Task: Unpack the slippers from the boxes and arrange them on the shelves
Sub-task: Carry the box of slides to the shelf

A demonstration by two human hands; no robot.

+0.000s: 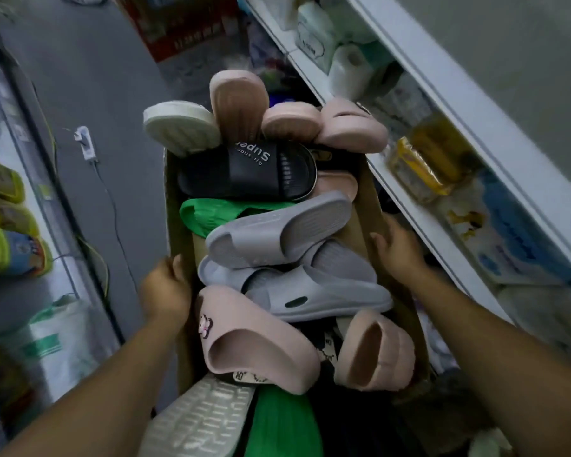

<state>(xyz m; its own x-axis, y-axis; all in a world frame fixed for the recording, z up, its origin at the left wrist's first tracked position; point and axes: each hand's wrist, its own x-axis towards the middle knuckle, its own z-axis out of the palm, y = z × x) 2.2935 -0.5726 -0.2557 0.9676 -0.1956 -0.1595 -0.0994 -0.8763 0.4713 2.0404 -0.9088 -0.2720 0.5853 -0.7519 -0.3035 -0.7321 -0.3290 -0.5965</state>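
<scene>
Both forearms bare, seemingly sleeveless (no rings or watch visible).

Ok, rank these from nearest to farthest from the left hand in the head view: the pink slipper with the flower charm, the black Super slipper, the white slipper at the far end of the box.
From the left hand on the box's left wall:
1. Pink slipper with the flower charm, just right of the hand.
2. Black Super slipper, mid-box, farther up.
3. White slipper, sole up at the far end.
</scene>
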